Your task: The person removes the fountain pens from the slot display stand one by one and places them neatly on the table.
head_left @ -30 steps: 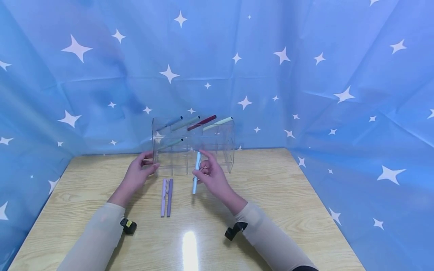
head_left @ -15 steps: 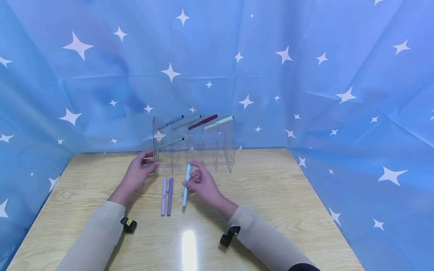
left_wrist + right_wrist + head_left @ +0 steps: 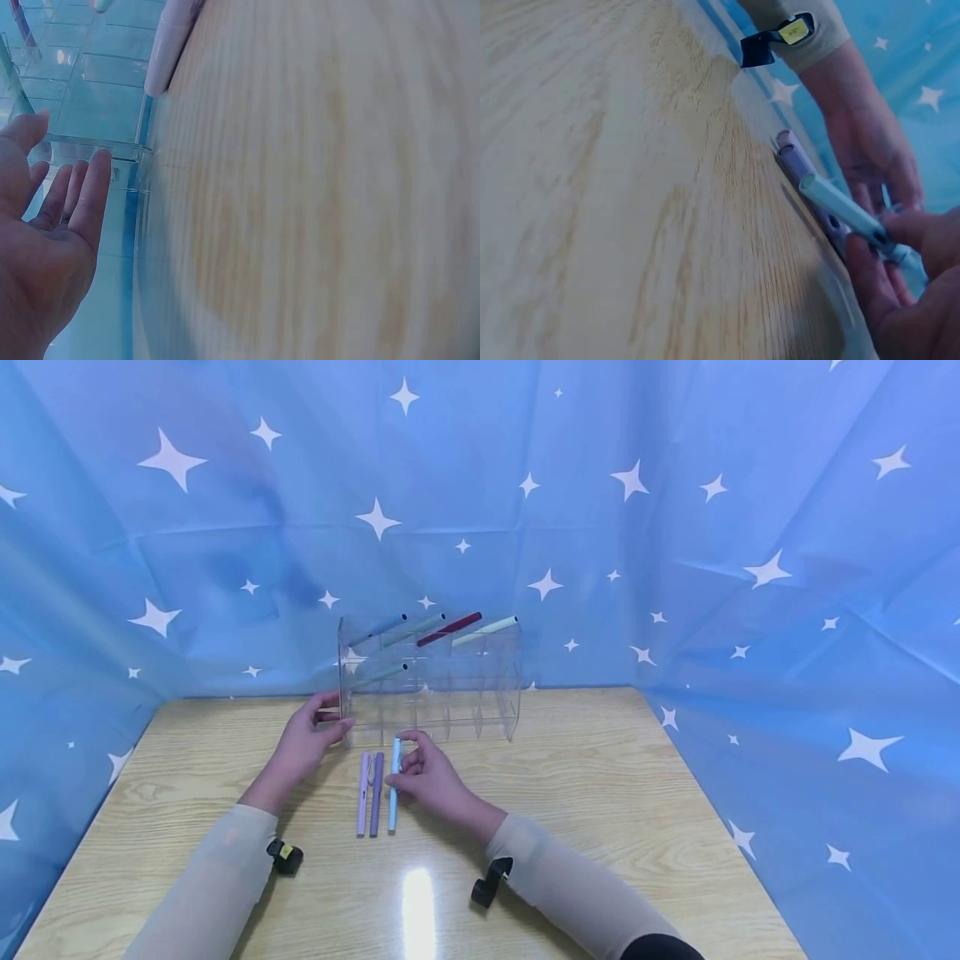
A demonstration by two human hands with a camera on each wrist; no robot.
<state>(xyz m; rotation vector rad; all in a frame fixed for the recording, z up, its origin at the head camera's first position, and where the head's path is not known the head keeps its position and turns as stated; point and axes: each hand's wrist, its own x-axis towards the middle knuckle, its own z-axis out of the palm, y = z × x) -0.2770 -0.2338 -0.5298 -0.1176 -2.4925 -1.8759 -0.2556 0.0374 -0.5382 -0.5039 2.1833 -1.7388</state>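
Note:
My right hand [image 3: 433, 781] pinches a light blue pen [image 3: 392, 817] between thumb and fingers, close over the table. In the right wrist view, the light blue pen [image 3: 844, 206] crosses in front of the two others. Just to its left lie a purple pen [image 3: 377, 802] with a clip and a lilac pen [image 3: 363, 802], side by side on the wood. My left hand [image 3: 303, 739] is at the left end of a clear compartmented rack [image 3: 517, 693]. Its fingers are nearly straight at the side wall, the thumb by the front lower corner, as the left wrist view shows.
Along the rack's top row lean a blue pen [image 3: 384, 627], a grey-green pen [image 3: 420, 627], a dark red pen [image 3: 450, 629] and a pale green pen [image 3: 491, 629]. One green pen [image 3: 386, 675] sits in the left compartment below. A starry blue curtain [image 3: 585, 635] hangs behind the table [image 3: 600, 793].
My right hand has carried the light blue pen left and toward me, from the rack's front to beside the purple pen. My left hand has stayed at the rack's left end.

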